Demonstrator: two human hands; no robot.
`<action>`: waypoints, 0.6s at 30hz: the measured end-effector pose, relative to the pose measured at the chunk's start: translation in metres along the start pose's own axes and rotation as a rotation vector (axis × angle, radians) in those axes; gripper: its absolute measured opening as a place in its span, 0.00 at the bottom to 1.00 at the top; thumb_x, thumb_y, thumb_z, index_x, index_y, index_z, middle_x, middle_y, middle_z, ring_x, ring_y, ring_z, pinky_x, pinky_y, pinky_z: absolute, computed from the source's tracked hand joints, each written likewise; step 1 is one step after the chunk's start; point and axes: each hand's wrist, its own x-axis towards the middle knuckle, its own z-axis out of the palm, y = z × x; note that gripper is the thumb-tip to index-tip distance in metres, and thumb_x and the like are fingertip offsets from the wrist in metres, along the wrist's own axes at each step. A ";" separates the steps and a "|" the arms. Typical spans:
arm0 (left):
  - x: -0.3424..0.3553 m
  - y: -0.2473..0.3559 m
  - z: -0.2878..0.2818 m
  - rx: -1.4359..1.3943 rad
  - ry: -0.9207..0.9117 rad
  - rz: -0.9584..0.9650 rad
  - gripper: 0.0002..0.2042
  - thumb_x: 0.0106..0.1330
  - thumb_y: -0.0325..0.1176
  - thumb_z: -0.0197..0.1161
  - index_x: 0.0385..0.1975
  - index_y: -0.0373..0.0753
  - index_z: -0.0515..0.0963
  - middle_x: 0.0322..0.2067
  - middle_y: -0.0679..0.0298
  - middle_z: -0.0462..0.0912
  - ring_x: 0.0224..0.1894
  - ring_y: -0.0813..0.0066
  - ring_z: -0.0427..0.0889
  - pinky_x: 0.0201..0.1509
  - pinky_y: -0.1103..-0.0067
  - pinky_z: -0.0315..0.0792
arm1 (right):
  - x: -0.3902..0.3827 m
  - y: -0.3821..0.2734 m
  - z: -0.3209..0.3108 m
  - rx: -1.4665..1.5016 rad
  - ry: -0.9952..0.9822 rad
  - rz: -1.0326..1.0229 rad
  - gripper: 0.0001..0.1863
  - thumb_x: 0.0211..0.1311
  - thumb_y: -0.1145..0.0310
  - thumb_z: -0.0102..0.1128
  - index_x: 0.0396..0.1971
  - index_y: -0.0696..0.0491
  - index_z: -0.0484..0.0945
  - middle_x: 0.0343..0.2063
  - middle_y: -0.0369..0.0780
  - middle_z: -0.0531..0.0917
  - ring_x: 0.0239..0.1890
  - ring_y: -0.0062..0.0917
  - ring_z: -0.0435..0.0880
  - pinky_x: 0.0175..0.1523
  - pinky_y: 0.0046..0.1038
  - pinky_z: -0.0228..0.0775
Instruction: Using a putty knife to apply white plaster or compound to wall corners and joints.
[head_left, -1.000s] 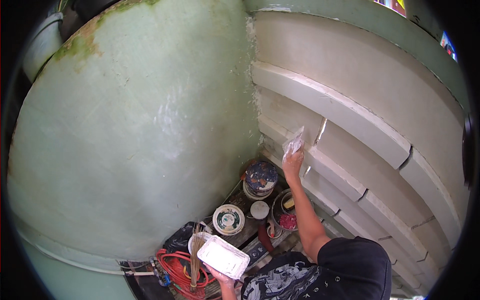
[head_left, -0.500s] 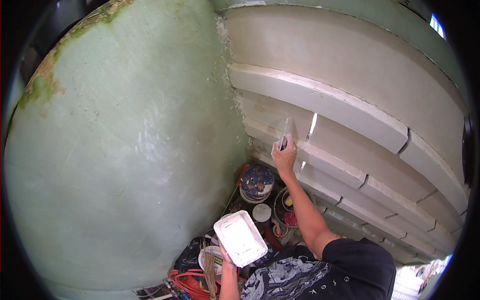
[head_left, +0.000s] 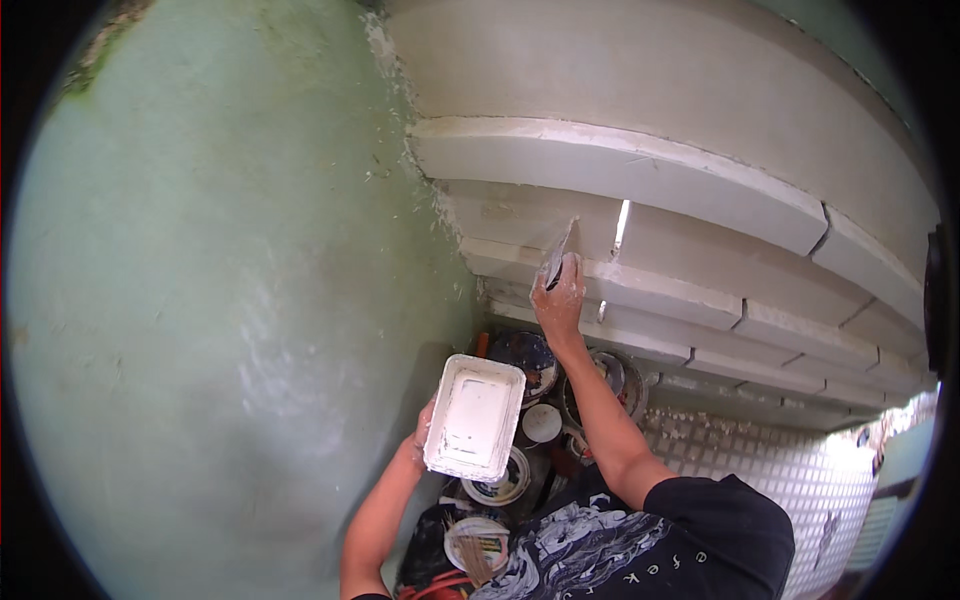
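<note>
My left hand (head_left: 417, 440) is closed round the left side of a white rectangular plastic tub (head_left: 478, 405). The tub is tilted so its smeared inside shows, and a thin coat of white paste lies in it. My right hand (head_left: 560, 298), spotted with white, is shut on a plastering trowel (head_left: 567, 242). Its blade points up at the stepped pale wall (head_left: 530, 208), left of a narrow bright slot (head_left: 621, 228). Whether the blade touches the wall I cannot tell. The trowel's handle is mostly hidden by my fingers.
A green wall (head_left: 230, 250) rises close at my left. Pale ledges (head_left: 620, 165) jut from the wall ahead. Below stand a dark-stained bucket (head_left: 525, 360), a white lid (head_left: 542, 424), an open pail (head_left: 500, 480) and red hose (head_left: 440, 585). Tiled floor (head_left: 770, 470) lies at right.
The view has shifted. My left hand has lifted the tub, now more upright, and its forearm shows more. My right hand has turned the trowel and stays near the ledge.
</note>
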 end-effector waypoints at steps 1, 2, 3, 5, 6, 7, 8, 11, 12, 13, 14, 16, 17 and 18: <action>0.006 0.010 -0.002 0.005 -0.016 -0.039 0.31 0.63 0.54 0.40 0.60 0.39 0.58 0.57 0.54 0.64 0.55 0.54 0.69 0.57 0.60 0.65 | 0.000 0.010 0.004 -0.035 0.017 0.018 0.19 0.50 0.70 0.53 0.42 0.63 0.64 0.38 0.57 0.69 0.40 0.53 0.70 0.45 0.46 0.65; 0.005 0.021 0.000 0.030 -0.044 -0.067 0.32 0.62 0.55 0.40 0.60 0.39 0.57 0.57 0.53 0.64 0.55 0.55 0.69 0.56 0.60 0.66 | -0.001 0.019 0.010 -0.124 0.056 -0.081 0.20 0.49 0.71 0.53 0.43 0.63 0.64 0.40 0.57 0.69 0.40 0.53 0.71 0.44 0.44 0.66; 0.006 0.029 -0.002 0.052 -0.072 -0.092 0.33 0.62 0.56 0.41 0.60 0.39 0.57 0.57 0.53 0.64 0.55 0.55 0.70 0.56 0.59 0.66 | -0.003 0.026 0.016 -0.214 0.086 -0.183 0.22 0.49 0.71 0.54 0.44 0.63 0.63 0.42 0.58 0.69 0.41 0.52 0.72 0.44 0.43 0.68; 0.001 0.029 -0.006 0.031 -0.079 -0.120 0.32 0.61 0.56 0.41 0.60 0.39 0.57 0.57 0.53 0.64 0.54 0.56 0.70 0.56 0.60 0.66 | -0.003 0.010 0.023 -0.228 0.092 -0.168 0.22 0.49 0.71 0.54 0.45 0.63 0.63 0.43 0.57 0.69 0.41 0.52 0.72 0.43 0.41 0.69; -0.001 0.033 -0.008 0.018 -0.073 -0.116 0.32 0.61 0.55 0.42 0.60 0.38 0.57 0.56 0.53 0.65 0.54 0.56 0.70 0.56 0.60 0.66 | -0.001 -0.002 0.031 -0.210 0.099 -0.163 0.23 0.49 0.72 0.54 0.46 0.63 0.63 0.44 0.57 0.68 0.42 0.51 0.73 0.43 0.40 0.70; 0.002 0.032 -0.009 -0.001 -0.070 -0.127 0.32 0.61 0.55 0.43 0.60 0.38 0.58 0.56 0.53 0.65 0.54 0.57 0.70 0.55 0.60 0.66 | 0.000 -0.007 0.036 -0.241 0.085 -0.158 0.23 0.49 0.72 0.54 0.46 0.63 0.63 0.44 0.57 0.68 0.42 0.51 0.73 0.43 0.40 0.70; 0.004 0.032 -0.009 -0.017 -0.063 -0.128 0.32 0.61 0.54 0.44 0.60 0.38 0.58 0.55 0.54 0.65 0.54 0.57 0.70 0.55 0.61 0.67 | 0.011 -0.012 0.045 -0.188 0.134 -0.174 0.20 0.50 0.74 0.52 0.45 0.63 0.64 0.42 0.58 0.68 0.43 0.52 0.70 0.46 0.42 0.67; 0.007 0.035 -0.010 -0.040 -0.027 -0.107 0.32 0.60 0.53 0.47 0.59 0.38 0.58 0.54 0.54 0.66 0.53 0.58 0.71 0.55 0.62 0.67 | 0.034 -0.010 0.083 -0.161 0.112 -0.209 0.20 0.50 0.77 0.50 0.45 0.62 0.63 0.42 0.59 0.68 0.43 0.53 0.69 0.46 0.43 0.67; 0.006 0.036 -0.010 -0.041 -0.009 -0.091 0.32 0.60 0.53 0.47 0.59 0.38 0.58 0.54 0.54 0.67 0.53 0.59 0.71 0.55 0.63 0.67 | 0.039 -0.011 0.097 -0.177 0.048 -0.228 0.22 0.49 0.78 0.51 0.47 0.63 0.62 0.44 0.59 0.68 0.41 0.54 0.70 0.44 0.41 0.69; 0.004 0.036 -0.011 -0.043 0.007 -0.078 0.32 0.60 0.52 0.48 0.59 0.38 0.58 0.54 0.54 0.67 0.52 0.59 0.71 0.54 0.63 0.67 | 0.043 -0.015 0.108 -0.177 0.042 -0.226 0.22 0.49 0.78 0.51 0.47 0.63 0.62 0.44 0.59 0.68 0.41 0.54 0.70 0.44 0.41 0.69; 0.003 0.036 -0.012 -0.048 0.026 -0.069 0.31 0.59 0.52 0.49 0.59 0.37 0.59 0.53 0.54 0.68 0.52 0.59 0.71 0.54 0.64 0.67 | 0.045 -0.018 0.116 -0.201 0.050 -0.394 0.22 0.48 0.79 0.51 0.47 0.63 0.62 0.43 0.58 0.68 0.39 0.53 0.72 0.41 0.41 0.70; 0.000 0.037 -0.015 -0.052 0.061 -0.042 0.31 0.59 0.51 0.51 0.59 0.37 0.59 0.53 0.55 0.68 0.52 0.60 0.71 0.54 0.64 0.68 | 0.040 -0.032 0.121 -0.218 0.053 -0.561 0.23 0.47 0.79 0.52 0.47 0.63 0.62 0.43 0.57 0.69 0.37 0.52 0.73 0.38 0.41 0.71; -0.003 0.037 -0.016 -0.053 0.079 -0.025 0.31 0.59 0.50 0.52 0.58 0.37 0.59 0.52 0.55 0.69 0.51 0.61 0.71 0.54 0.65 0.68 | 0.031 -0.043 0.118 -0.111 -0.088 -0.448 0.22 0.46 0.79 0.51 0.46 0.63 0.64 0.44 0.55 0.69 0.36 0.49 0.75 0.36 0.39 0.72; 0.001 0.035 -0.017 -0.053 0.083 -0.021 0.31 0.59 0.50 0.52 0.58 0.37 0.59 0.52 0.55 0.69 0.51 0.61 0.72 0.54 0.65 0.68 | 0.022 -0.045 0.110 -0.024 -0.223 -0.331 0.22 0.44 0.78 0.51 0.45 0.63 0.65 0.46 0.53 0.70 0.36 0.45 0.77 0.34 0.37 0.73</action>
